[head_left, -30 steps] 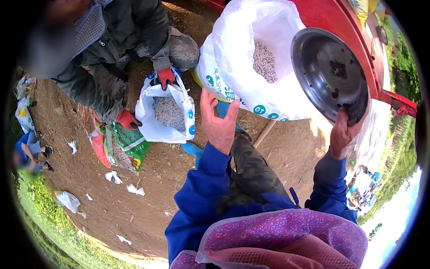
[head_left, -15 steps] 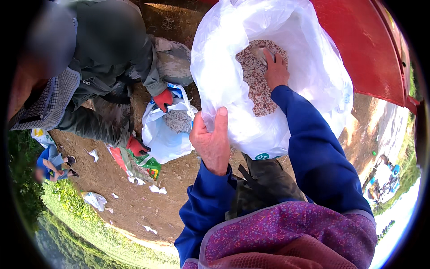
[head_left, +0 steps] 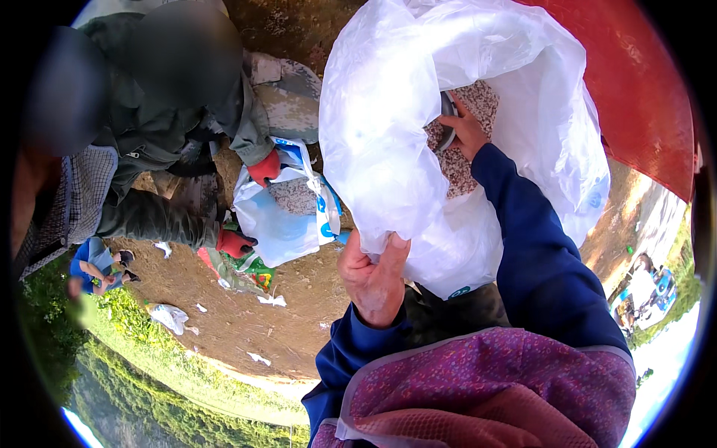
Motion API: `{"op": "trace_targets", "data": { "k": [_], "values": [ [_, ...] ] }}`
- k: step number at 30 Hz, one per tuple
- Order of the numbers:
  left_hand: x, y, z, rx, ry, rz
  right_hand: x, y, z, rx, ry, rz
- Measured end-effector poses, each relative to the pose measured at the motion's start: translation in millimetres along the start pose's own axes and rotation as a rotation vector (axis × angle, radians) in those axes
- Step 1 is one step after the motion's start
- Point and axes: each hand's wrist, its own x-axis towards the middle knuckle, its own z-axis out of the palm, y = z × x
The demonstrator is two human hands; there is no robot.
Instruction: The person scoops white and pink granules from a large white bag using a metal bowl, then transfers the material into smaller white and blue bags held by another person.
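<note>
White plastic sack [head_left: 388, 142] stands open-mouthed on the bare dirt ground [head_left: 246, 321] against the red machine body [head_left: 635, 82], its long axis running away from the person with the grey granules [head_left: 467, 160] deep inside. Left hand [head_left: 376, 280] is closed on the sack's near rim, pinching the plastic. Right hand [head_left: 467, 128], the nearer to the granules, reaches in, fingers curled around a dark metal bowl [head_left: 447, 123] touching them.

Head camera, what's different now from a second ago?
The right hand brought the metal bowl from outside down into the grain inside the big white bag. The left hand closed on the bag's edge. The co-worker's red gloves kept holding the small bag.
</note>
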Motion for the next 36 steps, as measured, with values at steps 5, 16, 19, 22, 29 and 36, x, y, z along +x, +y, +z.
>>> {"op": "trace_targets", "data": {
  "k": [5, 16, 19, 22, 29, 36],
  "values": [
    [-3, 2, 9, 0.052, 0.008, 0.016, -11, 5, 24, 0.26, -0.251, 0.249],
    [-4, 13, 15, 0.162, 0.021, 0.081, -55, -15, 15, 0.596, -0.363, 0.249],
    [-5, 15, 24, 0.189, 0.033, 0.11, -70, -20, 22, 0.685, -0.33, 0.17],
    [-8, 17, 20, 0.236, 0.023, 0.13, -91, -37, 5, 0.586, -0.343, 0.077],
    [-19, 17, 20, 0.247, 0.056, 0.197, -150, -47, -33, 0.615, -0.329, -0.015],
    [-48, -6, -6, 0.118, -0.062, 0.326, -222, -58, -35, 0.623, -0.22, -0.033]
  ]
}}
